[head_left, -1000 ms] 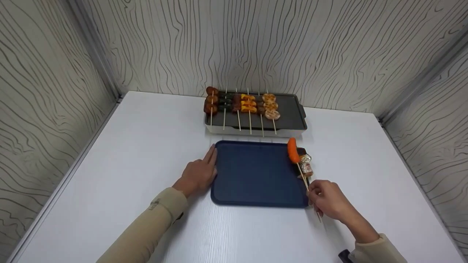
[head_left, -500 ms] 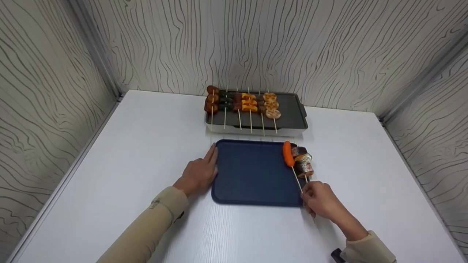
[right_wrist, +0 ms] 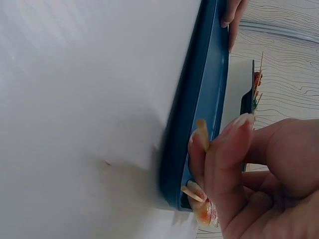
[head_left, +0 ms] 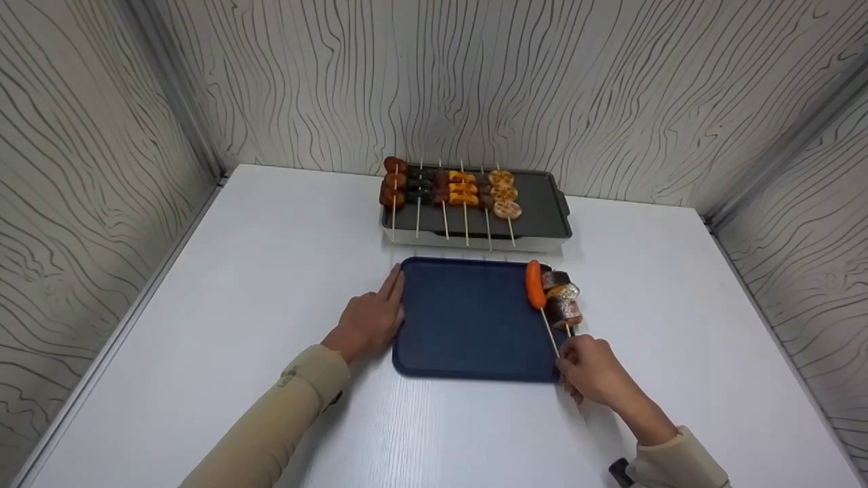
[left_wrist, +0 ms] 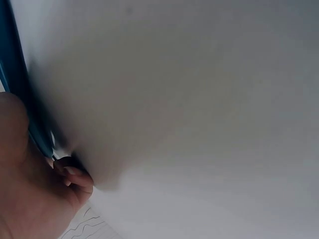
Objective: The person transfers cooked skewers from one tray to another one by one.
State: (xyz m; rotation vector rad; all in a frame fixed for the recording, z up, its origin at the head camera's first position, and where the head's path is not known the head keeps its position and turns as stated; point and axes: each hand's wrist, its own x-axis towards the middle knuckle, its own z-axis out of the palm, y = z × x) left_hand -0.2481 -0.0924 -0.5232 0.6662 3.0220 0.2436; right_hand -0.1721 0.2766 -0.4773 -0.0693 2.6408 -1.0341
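Observation:
An orange sausage skewer (head_left: 536, 285) lies over the right side of the blue tray (head_left: 475, 318). My right hand (head_left: 590, 369) pinches the lower end of its stick above the tray's near right corner; the stick's blunt tip shows between thumb and finger in the right wrist view. Right beside the sausage is a skewer of dark and silvery, fish-like chunks (head_left: 564, 308), along the tray's right edge. My left hand (head_left: 369, 322) holds the tray's left edge; in the left wrist view the thumb is at the rim, with other fingers curled below.
Behind the tray stands a grill plate (head_left: 536, 203) on a pale base. Several skewers (head_left: 463, 190) lie side by side on it, lotus-root slices (head_left: 503, 193) rightmost. Patterned wall panels (head_left: 447, 74) border the white table (head_left: 285, 230).
My right hand has moved left and lowered the sausage skewer, which now lies beside the chunk skewer instead of partly over it. My left hand has stayed at the tray.

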